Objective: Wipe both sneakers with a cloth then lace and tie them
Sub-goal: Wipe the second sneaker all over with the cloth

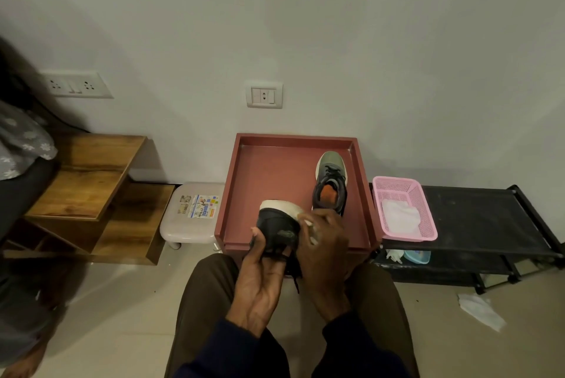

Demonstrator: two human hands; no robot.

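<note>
My left hand [263,273] grips a dark sneaker [279,226] from below, tipped on its side so its white sole faces up and away. My right hand [325,250] holds a small white cloth [307,223] pressed against the sneaker's sole edge; most of the cloth is hidden under the fingers. A black lace end hangs down between my hands. The second sneaker [330,182], green-grey with an orange insole and black laces, stands upright in the red tray [232,182] beyond my hands.
A pink basket [423,206] with white cloths sits on a black rack [477,215] at right. A crumpled white cloth [480,310] lies on the floor. Left are a small white stool [189,215], a wooden shelf [91,182] and another person's clothing.
</note>
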